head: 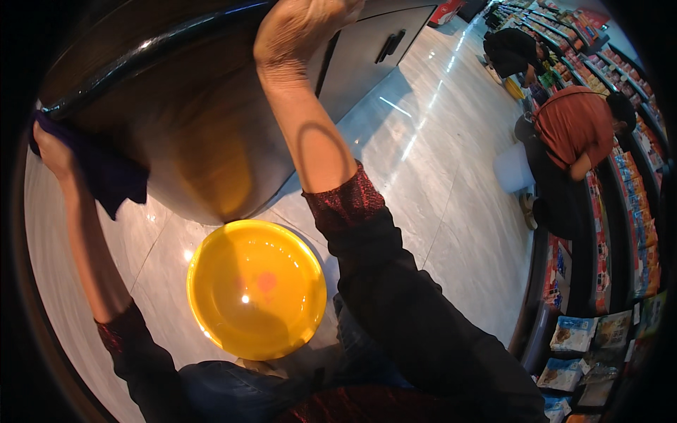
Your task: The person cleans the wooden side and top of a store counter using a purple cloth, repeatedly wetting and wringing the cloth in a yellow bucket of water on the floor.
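Observation:
My left hand [52, 150] is at the far left, holding a dark purple cloth [108, 169] against the end of a dark, glossy cabinet [180, 121]. The cloth hangs down from the fingers over the cabinet's side. My right hand [304, 31] is at the top, bent at the wrist near the cabinet's upper part; its fingers are cut off by the picture's edge, so what it touches is hidden. A yellow plastic basin [256, 291] stands on the tiled floor at the cabinet's foot, in front of my knees, with what looks like water in it.
Store shelves [576, 264] with packaged goods line the right side. A person in a rust-red top [574, 124] bends at them beside a white bucket [513, 168]. Farther back, a person in black [510, 50] leans near another yellow basin [513, 88]. Pale glossy floor tiles [449, 174] lie between.

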`<act>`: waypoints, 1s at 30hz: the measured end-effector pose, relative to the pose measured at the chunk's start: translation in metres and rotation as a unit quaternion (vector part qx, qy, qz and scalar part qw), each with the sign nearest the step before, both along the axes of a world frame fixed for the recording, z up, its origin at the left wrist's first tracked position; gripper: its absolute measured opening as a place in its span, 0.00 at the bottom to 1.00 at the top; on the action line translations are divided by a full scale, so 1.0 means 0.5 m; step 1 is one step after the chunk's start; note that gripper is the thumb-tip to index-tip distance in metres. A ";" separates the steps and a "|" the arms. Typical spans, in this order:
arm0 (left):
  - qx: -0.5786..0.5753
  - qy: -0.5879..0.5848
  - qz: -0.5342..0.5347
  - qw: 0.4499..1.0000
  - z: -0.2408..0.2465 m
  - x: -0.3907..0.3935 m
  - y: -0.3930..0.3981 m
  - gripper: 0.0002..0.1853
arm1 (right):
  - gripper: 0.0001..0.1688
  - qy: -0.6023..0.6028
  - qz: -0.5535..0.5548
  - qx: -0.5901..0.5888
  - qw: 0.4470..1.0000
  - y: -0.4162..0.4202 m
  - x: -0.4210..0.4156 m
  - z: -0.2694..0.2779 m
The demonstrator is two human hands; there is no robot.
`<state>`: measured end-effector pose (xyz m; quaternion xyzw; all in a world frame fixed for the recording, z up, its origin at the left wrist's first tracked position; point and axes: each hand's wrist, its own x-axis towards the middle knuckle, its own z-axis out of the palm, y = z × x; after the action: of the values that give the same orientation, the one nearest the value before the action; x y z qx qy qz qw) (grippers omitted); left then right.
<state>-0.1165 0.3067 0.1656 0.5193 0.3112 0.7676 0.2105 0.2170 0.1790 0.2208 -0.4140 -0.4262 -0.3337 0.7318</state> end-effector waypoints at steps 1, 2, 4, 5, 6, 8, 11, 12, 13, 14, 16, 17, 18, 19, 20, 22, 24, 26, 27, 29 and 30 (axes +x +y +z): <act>0.014 0.024 0.050 0.998 -0.052 0.126 -0.073 0.22 | 0.24 -0.013 -0.029 -0.015 0.999 0.000 0.033 -0.019; 0.006 0.198 0.105 0.975 -0.014 -0.011 -0.075 0.22 | 0.24 0.016 0.004 0.013 1.000 -0.014 -0.018 0.044; 0.066 0.304 0.128 0.942 -0.111 0.004 -0.074 0.19 | 0.24 0.016 0.006 -0.015 1.000 0.002 -0.015 0.007; 0.134 0.276 0.131 0.943 -0.073 0.110 -0.145 0.17 | 0.24 0.011 0.001 -0.018 1.000 0.000 -0.003 0.002; 0.199 0.249 0.136 0.938 -0.035 0.216 -0.218 0.16 | 0.24 0.007 -0.005 -0.021 1.000 -0.001 0.013 -0.008; 0.270 0.323 0.249 0.872 0.000 0.219 -0.217 0.16 | 0.24 0.003 -0.006 -0.033 0.999 -0.011 0.024 -0.003; 0.195 0.287 0.173 0.922 0.090 0.078 -0.232 0.23 | 0.24 0.029 0.048 0.005 0.998 -0.009 -0.066 0.050; 0.150 0.235 0.122 0.953 0.048 0.089 -0.193 0.23 | 0.24 0.015 0.014 -0.010 1.000 -0.006 -0.037 0.028; 0.115 0.203 0.086 0.969 -0.002 0.117 -0.158 0.23 | 0.24 0.001 -0.007 -0.020 1.000 -0.006 -0.008 0.002; 0.094 0.182 0.076 0.976 -0.010 0.119 -0.146 0.23 | 0.24 0.000 -0.010 -0.017 1.000 -0.008 0.000 0.001; 0.064 0.158 0.067 0.983 -0.014 0.092 -0.129 0.23 | 0.24 0.002 -0.003 -0.010 1.000 -0.006 -0.008 0.002; 0.051 0.149 0.064 0.985 -0.017 0.082 -0.123 0.23 | 0.25 0.002 -0.001 -0.009 1.000 -0.007 -0.009 0.002; 0.041 0.139 0.060 0.988 -0.020 0.076 -0.116 0.23 | 0.25 0.001 0.001 -0.009 1.000 -0.008 -0.010 0.001; 0.026 0.125 0.052 0.990 -0.027 0.073 -0.106 0.23 | 0.25 -0.025 -0.086 -0.024 0.996 -0.002 -0.001 -0.002; 0.015 0.111 0.042 0.993 -0.036 0.074 -0.098 0.23 | 0.25 -0.051 -0.172 -0.040 0.983 0.008 0.016 -0.007; -0.007 0.088 0.031 0.996 -0.049 0.071 -0.082 0.23 | 0.25 -0.079 -0.263 -0.057 0.960 0.020 0.033 -0.015; -0.021 0.069 0.032 0.997 -0.038 0.044 -0.077 0.23 | 0.24 -0.055 -0.217 -0.048 0.973 0.022 0.017 -0.005; -0.040 0.041 0.020 0.998 -0.051 0.038 -0.065 0.22 | 0.24 -0.007 -0.085 -0.030 0.996 0.001 -0.004 0.006; -0.054 0.019 0.005 0.998 -0.080 0.055 -0.050 0.22 | 0.24 0.016 -0.002 -0.023 1.000 -0.010 -0.002 0.004; -0.080 -0.019 -0.015 0.996 -0.126 0.083 -0.029 0.22 | 0.24 -0.066 -0.192 -0.004 0.979 0.021 0.047 -0.007; -0.067 -0.009 0.018 0.998 -0.068 0.011 -0.062 0.22 | 0.24 -0.032 -0.161 0.014 0.986 0.023 -0.006 0.030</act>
<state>-0.1109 0.2755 0.1318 0.4911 0.3696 0.7533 0.2341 0.2143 0.1906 0.2355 -0.4560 -0.3726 -0.4660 0.6604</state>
